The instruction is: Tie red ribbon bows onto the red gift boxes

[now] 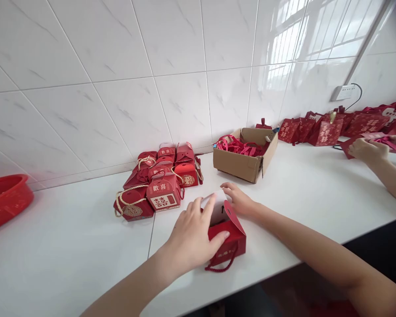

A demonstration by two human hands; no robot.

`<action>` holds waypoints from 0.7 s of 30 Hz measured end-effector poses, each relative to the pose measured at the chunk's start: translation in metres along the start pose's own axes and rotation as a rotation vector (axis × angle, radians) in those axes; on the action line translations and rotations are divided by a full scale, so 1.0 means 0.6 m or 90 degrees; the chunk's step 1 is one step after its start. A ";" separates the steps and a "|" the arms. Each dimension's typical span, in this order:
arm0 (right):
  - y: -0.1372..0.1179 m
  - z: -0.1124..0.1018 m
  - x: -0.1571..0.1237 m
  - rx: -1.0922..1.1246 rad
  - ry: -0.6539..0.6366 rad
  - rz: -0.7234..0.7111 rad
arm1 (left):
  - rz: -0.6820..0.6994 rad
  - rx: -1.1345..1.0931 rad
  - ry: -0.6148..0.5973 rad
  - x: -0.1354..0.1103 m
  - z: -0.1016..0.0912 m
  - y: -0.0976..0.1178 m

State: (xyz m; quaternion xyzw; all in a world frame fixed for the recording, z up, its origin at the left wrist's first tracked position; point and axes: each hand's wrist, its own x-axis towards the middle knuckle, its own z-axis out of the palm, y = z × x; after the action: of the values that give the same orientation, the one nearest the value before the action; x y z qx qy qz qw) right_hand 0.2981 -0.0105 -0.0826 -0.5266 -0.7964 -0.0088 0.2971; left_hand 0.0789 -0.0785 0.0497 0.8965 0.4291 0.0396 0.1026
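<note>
Left hand [193,240] on angular red cardboard box [230,244]

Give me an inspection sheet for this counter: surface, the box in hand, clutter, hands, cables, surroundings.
Surface: white counter, one seam.
Job's things: red gift box, top flaps open, cord handle hanging in front.
Clutter: pile of closed red gift boxes; cardboard box of red ribbons; red basin far left; flat red boxes along the wall, right.
Hands: left hand grips the gift box; right hand touches its far flap.
Cables: black cable at the wall socket.
Surroundings: white tiled wall; another person's hands, far right, on a flat red piece.
</note>
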 end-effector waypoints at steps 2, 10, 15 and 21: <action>-0.014 -0.033 0.017 -0.033 0.046 -0.015 | -0.035 0.042 0.041 0.006 0.004 -0.009; 0.018 -0.193 0.142 -0.008 0.401 0.228 | -0.036 0.090 0.132 0.026 0.022 -0.030; 0.078 -0.199 0.152 -0.030 0.212 0.412 | -0.018 0.107 0.142 0.024 0.018 -0.023; 0.102 -0.191 0.152 -0.055 -0.006 0.456 | -0.001 0.114 0.087 0.005 -0.008 -0.030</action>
State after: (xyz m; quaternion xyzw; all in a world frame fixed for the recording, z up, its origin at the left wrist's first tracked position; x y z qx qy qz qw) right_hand 0.3784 0.0554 0.0377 -0.7843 -0.5616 0.0649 0.2554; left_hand 0.0665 -0.0643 0.0503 0.8971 0.4374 0.0619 -0.0073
